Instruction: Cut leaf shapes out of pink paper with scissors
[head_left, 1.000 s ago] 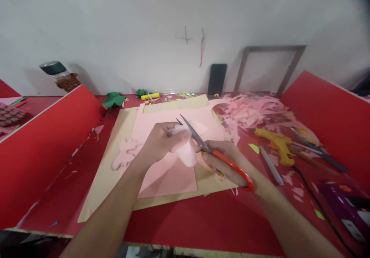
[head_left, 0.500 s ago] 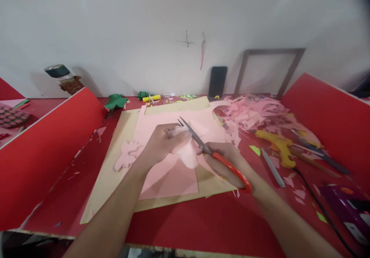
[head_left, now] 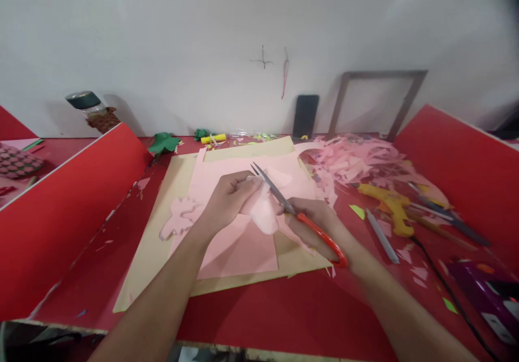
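Note:
Between the fingers of my left hand [head_left: 233,197] is a pale pink paper cutout [head_left: 265,216], its lower lobe hanging free. My right hand [head_left: 312,221] grips orange-handled scissors [head_left: 322,237], the blades slanting up and left across the cutout's edge. The blade tips stand slightly apart just past my left fingertips. Beneath both hands, pink paper sheets [head_left: 239,254] lie on a larger cream sheet [head_left: 141,264]. Left of my left wrist rests another pink cutout with wavy edges [head_left: 178,218], partly covered by my forearm.
Pink paper scraps [head_left: 357,159] are heaped at the back right. A yellow glue gun [head_left: 389,205], a grey marker-like stick [head_left: 381,237] and a purple power strip [head_left: 482,291] lie to the right. Red dividers [head_left: 77,210] flank the table. A dark phone [head_left: 306,116] leans on the white wall.
The paper cutout has turned slightly in my left fingers, and the scissors have shifted a little with my right hand. Both hands keep their hold.

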The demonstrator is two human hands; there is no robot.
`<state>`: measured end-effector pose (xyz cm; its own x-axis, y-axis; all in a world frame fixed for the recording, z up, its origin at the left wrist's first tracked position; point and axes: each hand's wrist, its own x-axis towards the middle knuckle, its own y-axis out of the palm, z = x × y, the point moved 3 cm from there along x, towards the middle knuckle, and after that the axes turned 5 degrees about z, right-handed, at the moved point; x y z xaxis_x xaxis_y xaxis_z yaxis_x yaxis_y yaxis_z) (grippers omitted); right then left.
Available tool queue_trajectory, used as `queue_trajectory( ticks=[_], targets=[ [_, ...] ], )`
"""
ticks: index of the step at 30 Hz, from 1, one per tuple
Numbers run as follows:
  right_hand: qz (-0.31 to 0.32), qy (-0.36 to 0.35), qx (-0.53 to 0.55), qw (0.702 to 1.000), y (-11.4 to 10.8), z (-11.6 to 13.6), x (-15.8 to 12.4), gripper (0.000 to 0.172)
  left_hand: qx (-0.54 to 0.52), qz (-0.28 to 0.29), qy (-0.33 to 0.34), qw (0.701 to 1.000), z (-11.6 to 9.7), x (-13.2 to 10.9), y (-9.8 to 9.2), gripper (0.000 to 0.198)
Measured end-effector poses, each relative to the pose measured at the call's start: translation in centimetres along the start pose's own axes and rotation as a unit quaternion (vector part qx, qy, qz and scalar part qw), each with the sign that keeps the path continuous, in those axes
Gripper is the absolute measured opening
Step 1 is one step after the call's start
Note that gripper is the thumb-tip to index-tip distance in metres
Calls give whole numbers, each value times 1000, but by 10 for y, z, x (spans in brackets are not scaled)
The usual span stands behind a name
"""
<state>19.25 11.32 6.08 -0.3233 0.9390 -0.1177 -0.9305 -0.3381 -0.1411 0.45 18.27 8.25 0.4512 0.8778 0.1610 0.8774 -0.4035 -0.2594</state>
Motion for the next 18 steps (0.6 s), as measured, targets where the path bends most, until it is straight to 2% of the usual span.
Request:
queue_trajectory(
  ticks=[4,7,12,18],
  targets=[
    [17,-73,27,997,2,-1,1,36,-7,-11,13,1000,-5,-2,3,38],
    [39,-91,41,994,3,3,0,41,-22,-14,30,999,-10,-4,7,40],
    [52,-99,58,992,6,14,-5,43,-24,-24,58,998,-14,-7,9,41],
    [43,-116,45,991,7,14,-5,34,-23,-26,59,998,-12,-9,11,39]
  ],
)
